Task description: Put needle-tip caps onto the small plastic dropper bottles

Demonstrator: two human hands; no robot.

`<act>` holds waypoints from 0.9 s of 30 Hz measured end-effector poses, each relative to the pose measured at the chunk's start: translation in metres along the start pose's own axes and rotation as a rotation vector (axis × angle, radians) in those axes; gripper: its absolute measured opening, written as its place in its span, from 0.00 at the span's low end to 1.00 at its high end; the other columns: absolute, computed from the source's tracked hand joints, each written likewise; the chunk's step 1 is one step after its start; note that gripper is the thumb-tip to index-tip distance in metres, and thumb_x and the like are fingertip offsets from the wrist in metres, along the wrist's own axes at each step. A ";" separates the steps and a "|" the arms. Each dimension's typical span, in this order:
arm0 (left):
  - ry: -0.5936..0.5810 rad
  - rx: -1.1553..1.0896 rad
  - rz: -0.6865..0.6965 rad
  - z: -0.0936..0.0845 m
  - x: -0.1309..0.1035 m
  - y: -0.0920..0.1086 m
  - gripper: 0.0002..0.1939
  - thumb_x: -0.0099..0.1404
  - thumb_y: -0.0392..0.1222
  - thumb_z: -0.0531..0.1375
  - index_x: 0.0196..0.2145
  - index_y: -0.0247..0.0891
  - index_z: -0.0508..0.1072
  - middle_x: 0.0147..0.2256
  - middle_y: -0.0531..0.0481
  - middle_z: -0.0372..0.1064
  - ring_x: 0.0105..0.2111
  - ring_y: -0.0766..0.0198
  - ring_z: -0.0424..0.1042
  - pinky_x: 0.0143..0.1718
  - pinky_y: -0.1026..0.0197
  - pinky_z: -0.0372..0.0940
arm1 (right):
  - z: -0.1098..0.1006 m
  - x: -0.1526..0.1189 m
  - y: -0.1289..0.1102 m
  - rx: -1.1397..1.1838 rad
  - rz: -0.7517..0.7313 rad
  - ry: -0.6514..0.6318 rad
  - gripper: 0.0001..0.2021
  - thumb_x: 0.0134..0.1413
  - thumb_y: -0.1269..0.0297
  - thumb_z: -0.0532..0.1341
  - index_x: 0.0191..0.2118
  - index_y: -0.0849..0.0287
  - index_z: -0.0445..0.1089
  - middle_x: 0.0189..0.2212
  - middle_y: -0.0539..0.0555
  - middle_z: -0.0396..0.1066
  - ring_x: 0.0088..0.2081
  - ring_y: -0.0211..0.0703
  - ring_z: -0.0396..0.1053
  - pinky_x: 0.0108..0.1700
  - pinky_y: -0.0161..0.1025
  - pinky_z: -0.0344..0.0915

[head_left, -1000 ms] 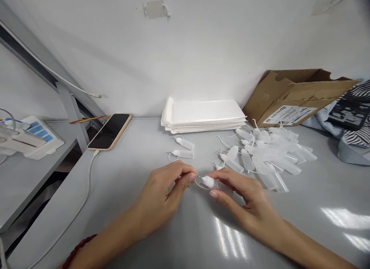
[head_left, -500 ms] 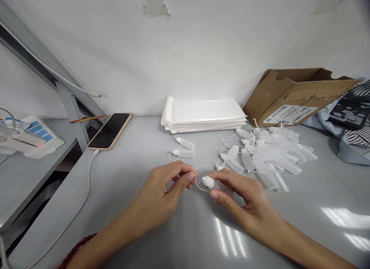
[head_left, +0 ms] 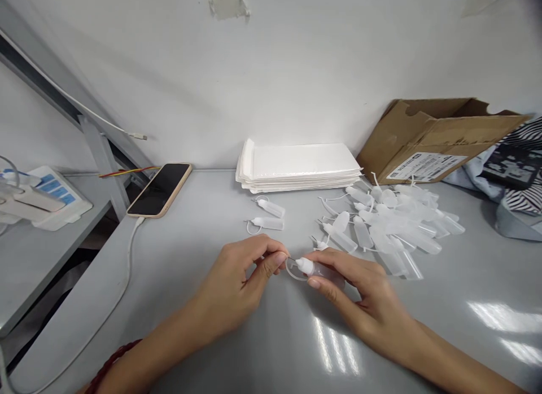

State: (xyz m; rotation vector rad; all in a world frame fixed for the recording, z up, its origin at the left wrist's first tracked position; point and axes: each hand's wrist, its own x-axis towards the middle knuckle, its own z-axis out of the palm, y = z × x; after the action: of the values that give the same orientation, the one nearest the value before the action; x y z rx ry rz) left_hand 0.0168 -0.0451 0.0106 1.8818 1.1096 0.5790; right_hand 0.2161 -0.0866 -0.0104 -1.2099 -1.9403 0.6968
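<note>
- From my seat, through the head camera: the held bottle (head_left: pixel 324 274) lies nearly level at frame centre, just above the worktop (head_left: pixel 199 219), nozzle toward the left.
- Right hand (head_left: pixel 359 292): fingers clamped on the bottle's body, thumb on the near side. I take this as the steadying grip; it leaves the white nozzle (head_left: pixel 304 265) exposed.
- Left hand (head_left: pixel 241 287): thumb and fingers pinched together on the outer end of the thin needle (head_left: pixel 292 259). A fingertip pinch suits something that slim, I judge. The pale strap (head_left: pixel 295 276) curves up to the same spot; whether its end is in the pinch too, I cannot tell.
- Hands face each other across the nozzle, probably so both ends stay under control.
- Beyond the left hand, two bottles (head_left: pixel 271 208) (head_left: pixel 269 223) lie side by side, well apart from the heap. Looks to me like a deliberate separation.
- Heap of bottles (head_left: pixel 398 224), right of centre, overlapping every which way; within easy reach of the right hand, I'd say.
- White stack (head_left: pixel 300 162) and cardboard box (head_left: pixel 423 148) sit back by the wall, presumably out of the hands' way.
- Phone (head_left: pixel 160 191) at left, cable plugged in.
</note>
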 end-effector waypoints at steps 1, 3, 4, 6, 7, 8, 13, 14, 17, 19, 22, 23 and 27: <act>0.004 0.013 0.011 0.000 0.000 -0.001 0.12 0.69 0.42 0.50 0.31 0.39 0.70 0.28 0.55 0.67 0.30 0.67 0.66 0.32 0.65 0.60 | 0.000 0.000 0.001 -0.010 -0.008 0.000 0.09 0.59 0.68 0.56 0.44 0.61 0.68 0.27 0.50 0.69 0.25 0.35 0.63 0.24 0.31 0.61; 0.016 0.041 0.038 0.001 0.000 -0.002 0.12 0.69 0.41 0.50 0.31 0.38 0.70 0.28 0.54 0.67 0.29 0.67 0.66 0.32 0.65 0.60 | 0.001 0.000 0.002 -0.025 -0.031 0.000 0.09 0.59 0.69 0.56 0.45 0.61 0.67 0.27 0.50 0.69 0.25 0.35 0.64 0.24 0.32 0.61; 0.020 0.056 0.052 0.002 0.000 -0.003 0.12 0.69 0.41 0.50 0.31 0.38 0.70 0.28 0.54 0.67 0.29 0.67 0.66 0.32 0.65 0.60 | 0.001 0.000 0.002 -0.031 -0.041 0.003 0.09 0.59 0.70 0.56 0.45 0.61 0.67 0.27 0.50 0.69 0.25 0.35 0.64 0.25 0.32 0.62; 0.027 0.084 0.084 0.003 0.000 -0.005 0.12 0.68 0.39 0.50 0.31 0.38 0.70 0.27 0.53 0.67 0.29 0.67 0.66 0.31 0.65 0.60 | 0.002 0.000 0.003 -0.041 -0.058 0.011 0.10 0.59 0.70 0.56 0.45 0.62 0.68 0.27 0.51 0.70 0.25 0.35 0.64 0.26 0.33 0.63; 0.031 0.095 0.103 0.004 0.000 -0.006 0.11 0.68 0.38 0.50 0.32 0.37 0.70 0.27 0.53 0.67 0.28 0.67 0.66 0.31 0.65 0.60 | 0.002 -0.001 0.004 -0.045 -0.066 0.015 0.10 0.59 0.71 0.56 0.45 0.63 0.68 0.28 0.52 0.70 0.25 0.35 0.65 0.26 0.33 0.63; 0.037 0.104 0.123 0.005 0.000 -0.007 0.11 0.68 0.37 0.50 0.32 0.37 0.70 0.27 0.53 0.67 0.28 0.67 0.66 0.31 0.65 0.60 | 0.003 -0.001 0.004 -0.049 -0.074 0.018 0.10 0.59 0.71 0.56 0.45 0.64 0.68 0.29 0.53 0.70 0.26 0.35 0.65 0.27 0.33 0.64; 0.048 0.145 0.199 0.008 0.000 -0.010 0.10 0.68 0.33 0.50 0.32 0.36 0.70 0.27 0.53 0.66 0.27 0.69 0.64 0.31 0.66 0.59 | 0.005 -0.003 0.008 -0.053 -0.111 0.003 0.11 0.59 0.72 0.56 0.47 0.66 0.67 0.32 0.56 0.71 0.29 0.36 0.67 0.29 0.33 0.65; 0.043 0.154 0.201 0.009 0.000 -0.011 0.10 0.68 0.33 0.50 0.32 0.36 0.69 0.27 0.53 0.66 0.27 0.69 0.64 0.30 0.66 0.58 | 0.005 -0.004 0.008 -0.051 -0.115 -0.001 0.11 0.59 0.72 0.55 0.47 0.65 0.66 0.32 0.56 0.71 0.29 0.36 0.67 0.29 0.33 0.65; 0.025 0.165 0.205 0.011 0.000 -0.013 0.10 0.68 0.32 0.50 0.32 0.36 0.68 0.27 0.53 0.65 0.27 0.69 0.63 0.30 0.66 0.58 | 0.006 -0.005 0.010 -0.045 -0.117 -0.016 0.11 0.59 0.72 0.55 0.47 0.65 0.66 0.32 0.56 0.70 0.30 0.37 0.68 0.31 0.34 0.66; 0.014 0.165 0.213 0.013 -0.001 -0.015 0.10 0.68 0.32 0.49 0.32 0.36 0.68 0.27 0.54 0.65 0.27 0.69 0.63 0.30 0.65 0.58 | 0.006 -0.006 0.010 -0.044 -0.115 -0.028 0.10 0.60 0.72 0.55 0.47 0.64 0.66 0.33 0.56 0.70 0.31 0.38 0.68 0.31 0.34 0.66; 0.015 0.170 0.219 0.015 -0.001 -0.017 0.10 0.68 0.33 0.49 0.32 0.36 0.68 0.27 0.53 0.64 0.27 0.68 0.63 0.30 0.65 0.58 | 0.007 -0.006 0.011 -0.040 -0.117 -0.035 0.10 0.60 0.72 0.55 0.47 0.62 0.65 0.34 0.55 0.70 0.31 0.38 0.68 0.31 0.34 0.65; 0.016 0.173 0.217 0.015 -0.002 -0.017 0.10 0.68 0.33 0.48 0.32 0.36 0.68 0.27 0.53 0.64 0.27 0.68 0.63 0.30 0.65 0.58 | 0.007 -0.006 0.011 -0.037 -0.121 -0.038 0.11 0.60 0.72 0.55 0.48 0.62 0.65 0.34 0.55 0.70 0.32 0.38 0.68 0.31 0.34 0.66; 0.008 0.156 0.209 0.013 -0.001 -0.016 0.10 0.68 0.34 0.50 0.33 0.36 0.69 0.28 0.53 0.66 0.28 0.68 0.65 0.32 0.65 0.60 | 0.007 -0.007 0.012 -0.033 -0.124 -0.029 0.12 0.60 0.73 0.55 0.49 0.62 0.64 0.34 0.55 0.70 0.33 0.38 0.69 0.32 0.34 0.66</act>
State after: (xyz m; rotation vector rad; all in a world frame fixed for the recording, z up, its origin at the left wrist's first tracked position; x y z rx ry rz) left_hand 0.0184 -0.0477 -0.0093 2.1494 0.9944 0.6315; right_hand 0.2186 -0.0881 -0.0256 -1.0941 -2.0389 0.6231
